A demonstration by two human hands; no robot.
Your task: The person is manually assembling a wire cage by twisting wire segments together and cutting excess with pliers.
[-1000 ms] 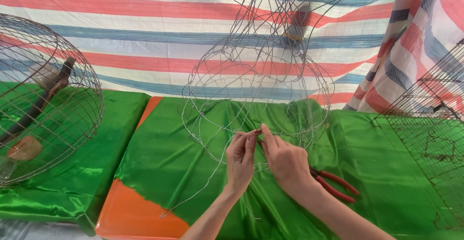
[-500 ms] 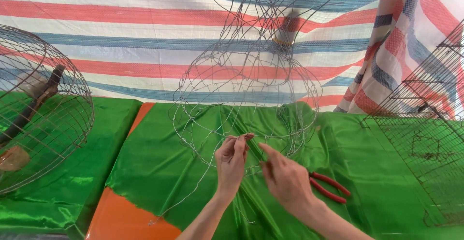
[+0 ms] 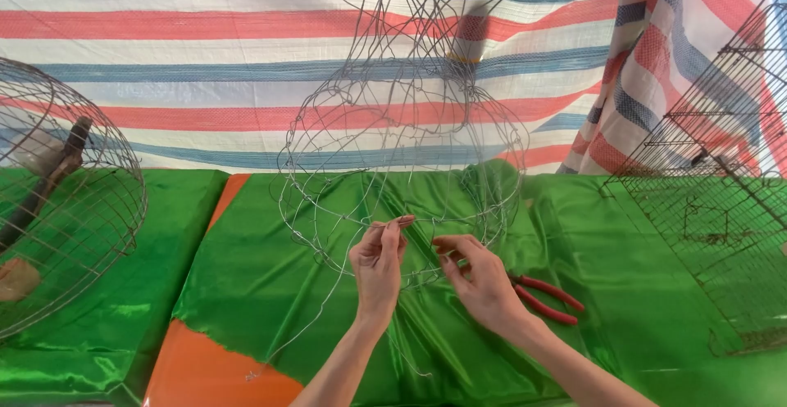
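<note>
The unfinished wire frame (image 3: 402,128) stands on the green cloth (image 3: 246,276), directly ahead of and above both hands, its lower rim reaching down to fingertip level. The left hand (image 3: 379,266) is raised, fingers nearly closed, thumb and forefinger pinching a thin wire strand at the frame's lower edge. The right hand (image 3: 484,280) sits just beside it, fingers curled and partly open; its fingertips meet a wire strand, though whether they grip it cannot be told. Red-handled pliers (image 3: 548,299) lie on the cloth just right of the right hand. A domed wire cage (image 3: 65,210) sits at far left, a rectangular mesh cage (image 3: 721,194) at far right.
</note>
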